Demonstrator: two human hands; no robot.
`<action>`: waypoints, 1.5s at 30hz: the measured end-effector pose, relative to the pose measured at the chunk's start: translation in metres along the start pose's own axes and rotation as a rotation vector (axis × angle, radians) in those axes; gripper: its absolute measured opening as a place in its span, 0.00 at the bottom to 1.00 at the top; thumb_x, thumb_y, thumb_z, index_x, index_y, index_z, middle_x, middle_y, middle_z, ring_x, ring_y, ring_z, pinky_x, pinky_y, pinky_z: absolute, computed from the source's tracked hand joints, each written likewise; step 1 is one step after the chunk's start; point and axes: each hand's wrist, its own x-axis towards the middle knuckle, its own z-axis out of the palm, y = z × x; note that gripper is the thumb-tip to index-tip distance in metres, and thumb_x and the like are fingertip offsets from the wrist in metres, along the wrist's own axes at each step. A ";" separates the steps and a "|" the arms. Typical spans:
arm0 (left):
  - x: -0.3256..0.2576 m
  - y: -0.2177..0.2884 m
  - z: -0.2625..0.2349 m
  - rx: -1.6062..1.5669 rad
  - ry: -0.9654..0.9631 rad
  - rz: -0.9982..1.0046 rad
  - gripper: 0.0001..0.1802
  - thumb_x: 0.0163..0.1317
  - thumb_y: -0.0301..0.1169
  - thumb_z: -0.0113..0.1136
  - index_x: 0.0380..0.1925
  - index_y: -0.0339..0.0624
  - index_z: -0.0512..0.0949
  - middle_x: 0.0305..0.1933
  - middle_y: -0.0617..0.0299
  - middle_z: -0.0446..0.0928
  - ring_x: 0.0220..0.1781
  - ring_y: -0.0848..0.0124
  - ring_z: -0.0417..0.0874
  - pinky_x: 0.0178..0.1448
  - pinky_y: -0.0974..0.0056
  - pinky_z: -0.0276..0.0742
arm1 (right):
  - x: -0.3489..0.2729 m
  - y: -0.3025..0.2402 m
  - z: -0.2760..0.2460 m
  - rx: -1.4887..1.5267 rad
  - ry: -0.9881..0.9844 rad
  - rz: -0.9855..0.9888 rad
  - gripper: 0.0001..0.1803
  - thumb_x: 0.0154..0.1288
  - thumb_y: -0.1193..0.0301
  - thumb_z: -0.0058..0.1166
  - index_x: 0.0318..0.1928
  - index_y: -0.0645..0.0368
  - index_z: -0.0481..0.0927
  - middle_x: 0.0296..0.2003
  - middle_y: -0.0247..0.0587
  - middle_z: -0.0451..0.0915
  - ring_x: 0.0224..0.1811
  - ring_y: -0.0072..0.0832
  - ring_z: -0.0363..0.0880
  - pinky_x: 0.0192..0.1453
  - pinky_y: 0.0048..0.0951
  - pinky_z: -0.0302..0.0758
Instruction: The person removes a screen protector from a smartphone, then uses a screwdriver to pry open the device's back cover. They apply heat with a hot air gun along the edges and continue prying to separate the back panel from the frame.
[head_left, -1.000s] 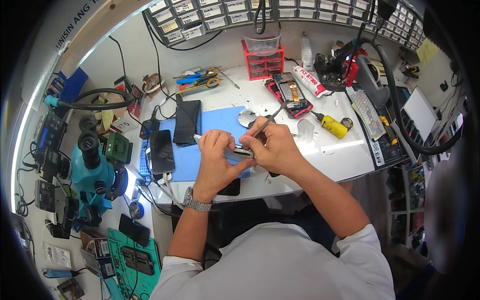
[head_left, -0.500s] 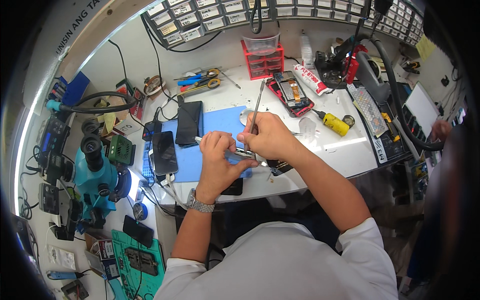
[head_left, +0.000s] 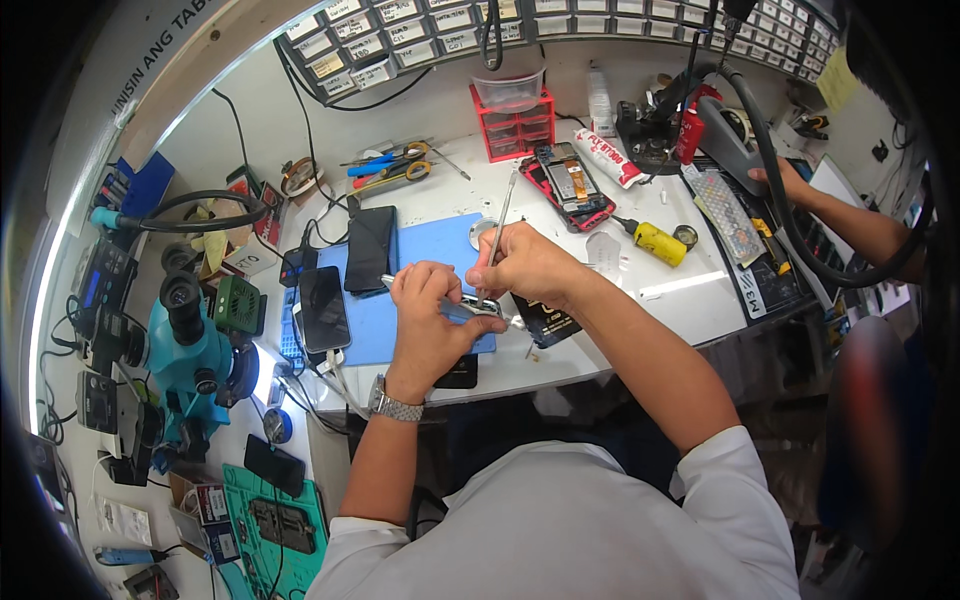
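My left hand (head_left: 432,318) grips a small phone (head_left: 470,306) by its lower edge, just above the blue work mat (head_left: 420,260). My right hand (head_left: 522,262) pinches a thin metal tool (head_left: 499,222), whose tip points down onto the phone while its shaft rises almost upright. Both hands touch over the mat's right half. A metal watch sits on my left wrist.
Two dark phones (head_left: 322,308) lie left of the mat. An opened red phone (head_left: 566,186), a yellow bottle (head_left: 657,242), a red drawer box (head_left: 514,124) and scissors (head_left: 392,168) lie behind. A teal microscope (head_left: 192,350) stands left. Another person's hand (head_left: 782,180) reaches in at right.
The tool has swung from a low slant to nearly upright. Both hands stayed together on the phone. Another person's arm has come into view at the right.
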 end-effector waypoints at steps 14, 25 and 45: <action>0.011 -0.005 -0.010 -0.068 -0.161 -0.026 0.32 0.45 0.35 0.92 0.43 0.46 0.77 0.43 0.63 0.77 0.53 0.56 0.81 0.75 0.46 0.65 | -0.045 -0.015 0.019 -0.194 0.376 -0.462 0.11 0.72 0.78 0.61 0.52 0.65 0.86 0.44 0.54 0.87 0.46 0.46 0.89 0.57 0.45 0.84; 0.011 -0.008 -0.005 0.031 -0.122 -0.014 0.19 0.52 0.24 0.77 0.42 0.42 0.77 0.41 0.60 0.79 0.50 0.57 0.83 0.69 0.51 0.68 | -0.054 0.041 0.070 -0.987 0.673 -0.835 0.09 0.57 0.78 0.63 0.39 0.63 0.80 0.42 0.50 0.75 0.47 0.47 0.75 0.51 0.41 0.80; -0.005 0.007 -0.046 -0.822 -0.406 -0.401 0.28 0.84 0.35 0.63 0.76 0.40 0.68 0.59 0.56 0.85 0.57 0.65 0.87 0.64 0.58 0.82 | -0.060 -0.027 0.023 -1.095 0.352 -1.163 0.14 0.64 0.70 0.64 0.47 0.63 0.84 0.53 0.49 0.80 0.60 0.45 0.80 0.65 0.44 0.81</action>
